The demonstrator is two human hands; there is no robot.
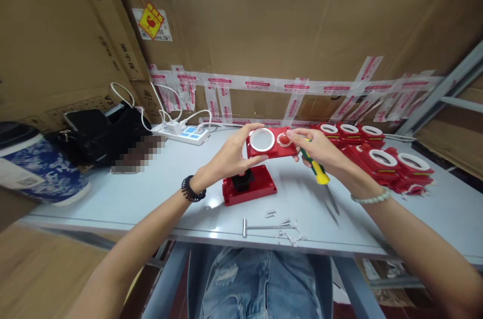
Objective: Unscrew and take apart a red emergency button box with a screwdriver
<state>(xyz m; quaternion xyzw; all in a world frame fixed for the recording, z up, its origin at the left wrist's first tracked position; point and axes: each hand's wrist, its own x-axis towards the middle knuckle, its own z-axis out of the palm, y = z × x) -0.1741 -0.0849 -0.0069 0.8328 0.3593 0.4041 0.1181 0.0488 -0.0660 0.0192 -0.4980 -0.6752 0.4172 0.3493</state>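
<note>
Both my hands hold a red plastic cover (pixel 272 142) above the table; it has a white ring and a small round button on its face. My left hand (pixel 231 156) grips its left end, thumb beneath and fingers curled over the top. My right hand (pixel 317 150) pinches its right end near the button and also keeps a green-and-yellow screwdriver (pixel 320 174) tucked in the palm, blade pointing down at the table. Right below the cover lies a red base (pixel 249 185) with a black part in its middle.
Several screws (pixel 281 221) and a small metal T-shaped tool (pixel 264 227) lie near the front edge of the grey table (pixel 113 198). A pile of matching red covers (pixel 381 160) sits at right. A white power strip (pixel 184 133), black bag (pixel 101 135) and blue patterned container (pixel 35 168) stand at left.
</note>
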